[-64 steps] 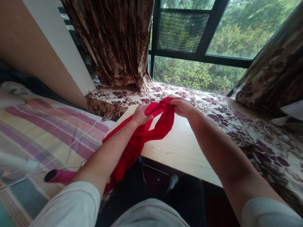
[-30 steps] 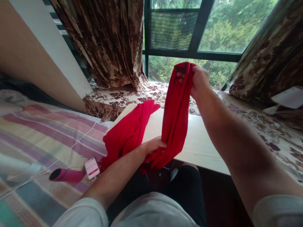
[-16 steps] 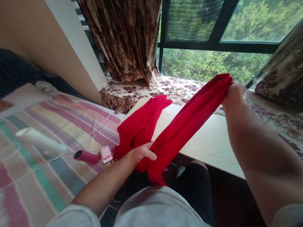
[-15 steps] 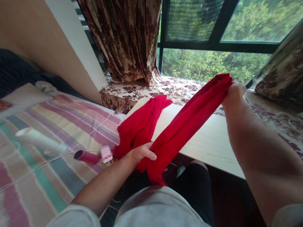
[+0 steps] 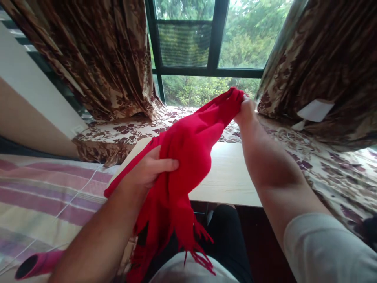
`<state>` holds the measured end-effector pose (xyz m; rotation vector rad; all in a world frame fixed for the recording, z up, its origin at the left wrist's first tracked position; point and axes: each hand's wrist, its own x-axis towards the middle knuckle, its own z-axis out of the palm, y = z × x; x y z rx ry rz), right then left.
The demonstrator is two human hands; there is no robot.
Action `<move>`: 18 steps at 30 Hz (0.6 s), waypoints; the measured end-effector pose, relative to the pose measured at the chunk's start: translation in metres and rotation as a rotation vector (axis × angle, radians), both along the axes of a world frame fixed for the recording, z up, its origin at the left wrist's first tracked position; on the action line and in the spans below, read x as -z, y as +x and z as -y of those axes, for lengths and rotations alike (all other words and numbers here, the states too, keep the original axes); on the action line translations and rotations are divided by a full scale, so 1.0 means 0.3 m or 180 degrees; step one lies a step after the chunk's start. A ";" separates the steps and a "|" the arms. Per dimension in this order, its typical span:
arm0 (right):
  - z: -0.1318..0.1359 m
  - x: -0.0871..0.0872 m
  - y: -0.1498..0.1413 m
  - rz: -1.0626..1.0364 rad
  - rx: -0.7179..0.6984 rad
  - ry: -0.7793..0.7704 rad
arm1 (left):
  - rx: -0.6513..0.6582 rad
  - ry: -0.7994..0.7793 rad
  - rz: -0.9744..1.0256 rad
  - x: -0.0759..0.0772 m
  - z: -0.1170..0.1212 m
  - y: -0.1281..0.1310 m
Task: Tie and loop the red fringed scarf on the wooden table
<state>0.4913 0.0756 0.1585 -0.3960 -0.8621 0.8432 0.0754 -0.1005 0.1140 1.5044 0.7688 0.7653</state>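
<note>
A red scarf (image 5: pixel 191 157) with fringed ends is stretched between my two hands above the pale wooden table (image 5: pixel 235 177). My left hand (image 5: pixel 151 167) is closed around its middle, thumb lying on top of the cloth. Farther out, toward the window, my right hand (image 5: pixel 246 108) grips the gathered upper end. The fringe hangs down over my lap. More of the red cloth lies to the left, along the table's left part, partly hidden by my left forearm.
On the left is a bed with a striped cover (image 5: pixel 44 188), a dark pink tube (image 5: pixel 39 263) and a white cable (image 5: pixel 76 192). Behind the table runs a window seat with flowered cloth (image 5: pixel 123 127). Patterned curtains (image 5: pixel 112 59) flank the window; a white lamp (image 5: pixel 316 110) stands at right.
My view has turned right. My right hand has come closer to my left, so the scarf between them is shorter and bunched. The fringed ends now hang in front of me.
</note>
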 end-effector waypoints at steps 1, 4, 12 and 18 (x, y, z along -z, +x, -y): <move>0.013 0.023 -0.001 -0.0059 0.0474 -0.0464 | 0.0252 -0.0001 -0.0158 -0.007 -0.029 0.044; 0.072 0.098 -0.017 0.0424 0.0821 -0.1402 | 0.0763 0.0320 -0.1234 0.061 -0.113 0.132; 0.169 0.252 -0.025 0.1068 0.0116 -0.2619 | -0.0255 0.1133 -0.3584 0.402 -0.278 0.140; 0.219 0.202 -0.064 0.1316 -0.0830 -0.1850 | -0.0403 0.1308 -0.3162 0.455 -0.330 0.238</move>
